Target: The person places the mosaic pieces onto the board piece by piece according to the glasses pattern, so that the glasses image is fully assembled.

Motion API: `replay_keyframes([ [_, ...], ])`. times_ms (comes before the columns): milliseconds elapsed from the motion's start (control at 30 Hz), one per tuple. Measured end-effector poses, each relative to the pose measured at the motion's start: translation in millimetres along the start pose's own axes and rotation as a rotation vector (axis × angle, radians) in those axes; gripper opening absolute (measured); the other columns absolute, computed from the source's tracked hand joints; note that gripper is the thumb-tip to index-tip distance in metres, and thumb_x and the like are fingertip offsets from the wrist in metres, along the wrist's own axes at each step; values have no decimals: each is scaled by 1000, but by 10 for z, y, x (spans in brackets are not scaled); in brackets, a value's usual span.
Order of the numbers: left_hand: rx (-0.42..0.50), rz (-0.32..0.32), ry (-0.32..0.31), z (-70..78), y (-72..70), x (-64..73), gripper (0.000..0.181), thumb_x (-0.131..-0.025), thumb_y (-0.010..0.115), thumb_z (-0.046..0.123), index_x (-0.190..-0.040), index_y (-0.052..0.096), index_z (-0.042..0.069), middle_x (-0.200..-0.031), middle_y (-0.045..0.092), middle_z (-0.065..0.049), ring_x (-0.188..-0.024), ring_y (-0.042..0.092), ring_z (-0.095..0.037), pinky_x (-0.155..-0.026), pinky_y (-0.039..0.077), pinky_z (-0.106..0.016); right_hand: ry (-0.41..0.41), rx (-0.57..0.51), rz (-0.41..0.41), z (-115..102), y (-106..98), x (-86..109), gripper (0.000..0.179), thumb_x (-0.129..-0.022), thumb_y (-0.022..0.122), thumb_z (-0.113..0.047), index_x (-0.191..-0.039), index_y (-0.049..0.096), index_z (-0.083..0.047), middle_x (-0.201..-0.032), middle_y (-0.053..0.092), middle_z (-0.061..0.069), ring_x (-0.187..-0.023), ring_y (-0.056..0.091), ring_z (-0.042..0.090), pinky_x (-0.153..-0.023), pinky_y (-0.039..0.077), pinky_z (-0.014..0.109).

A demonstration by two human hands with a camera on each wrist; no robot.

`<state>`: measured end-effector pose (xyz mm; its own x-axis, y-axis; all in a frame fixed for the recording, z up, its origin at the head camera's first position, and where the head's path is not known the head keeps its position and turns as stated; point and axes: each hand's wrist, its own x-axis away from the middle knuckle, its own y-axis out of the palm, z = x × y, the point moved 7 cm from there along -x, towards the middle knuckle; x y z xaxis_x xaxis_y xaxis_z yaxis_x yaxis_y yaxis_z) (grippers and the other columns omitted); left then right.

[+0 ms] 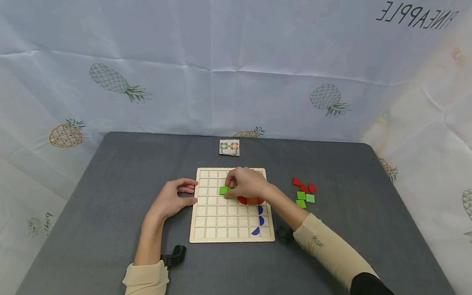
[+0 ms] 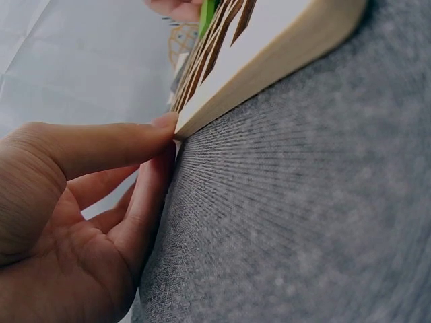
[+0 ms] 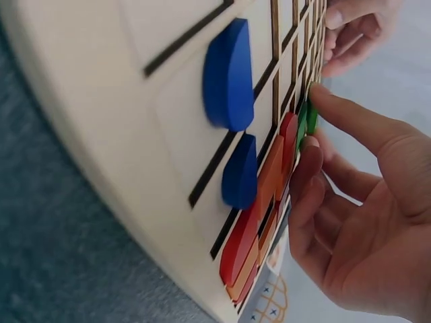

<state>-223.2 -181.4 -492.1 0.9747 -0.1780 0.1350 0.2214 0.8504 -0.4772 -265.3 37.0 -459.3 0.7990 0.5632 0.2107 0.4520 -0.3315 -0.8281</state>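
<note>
A pale wooden grid board (image 1: 211,222) lies on the table. My left hand (image 1: 171,199) touches its left edge with thumb and fingertips spread apart; in the left wrist view the thumb (image 2: 114,145) meets the board's side. Over the board, my right hand (image 1: 248,183) pinches a green square tile (image 1: 223,190) between thumb and finger, at the grid's surface. Beside it in the right wrist view sits another green tile (image 3: 301,128), then red (image 3: 239,245) and orange (image 3: 271,171) tiles. My right hand hides part of this group in the head view.
Three blue rounded tiles (image 1: 261,220) sit along the board's right side. Loose red tiles (image 1: 296,181) and several green squares (image 1: 301,195) lie on the table to the right. Behind the board is a small printed card (image 1: 229,148). A pineapple-print cloth (image 1: 196,45) hangs behind the table.
</note>
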Motion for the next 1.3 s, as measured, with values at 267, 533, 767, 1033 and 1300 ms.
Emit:
replay_keyframes([
  [267, 1, -2, 5, 8, 12, 1, 50, -94, 81, 2, -142, 67, 0, -132, 72, -23, -120, 70, -35, -96, 56, -35, 32, 36, -16, -62, 20, -20, 27, -90, 91, -32, -108, 78, -16, -98, 74, -3, -86, 65, 9, -80, 52, 29],
  [533, 3, -2, 4, -4, 14, 5, 51, -93, 81, 2, -142, 67, -1, -133, 72, -24, -120, 70, -35, -95, 56, -33, -4, -42, 11, -20, -34, 76, 28, -91, 90, -29, -111, 79, -14, -100, 77, -2, -90, 67, 10, -82, 54, 29],
  [767, 6, 1, -3, 0, 11, 4, 51, -94, 80, 1, -143, 67, 0, -133, 72, -22, -121, 70, -34, -98, 55, -38, -10, -113, 65, 136, -159, 280, 27, -93, 88, -27, -113, 79, -12, -98, 75, -1, -82, 62, 12, -72, 47, 28],
  [1033, 0, 8, -2, 12, 11, 11, 51, -93, 81, 1, -142, 67, -1, -131, 72, -23, -120, 70, -35, -97, 56, -39, 54, -161, 97, 461, -403, 589, 34, -93, 87, -28, -119, 79, -8, -104, 75, 5, -69, 55, 15, -61, 43, 28],
  [1300, 0, 3, -6, -3, 6, 5, 51, -93, 81, 1, -142, 67, -1, -132, 72, -24, -121, 69, -36, -97, 55, -40, 122, -190, 115, 937, -597, 934, 36, -94, 86, -21, -123, 76, -2, -108, 74, 12, -72, 58, 20, -66, 50, 28],
])
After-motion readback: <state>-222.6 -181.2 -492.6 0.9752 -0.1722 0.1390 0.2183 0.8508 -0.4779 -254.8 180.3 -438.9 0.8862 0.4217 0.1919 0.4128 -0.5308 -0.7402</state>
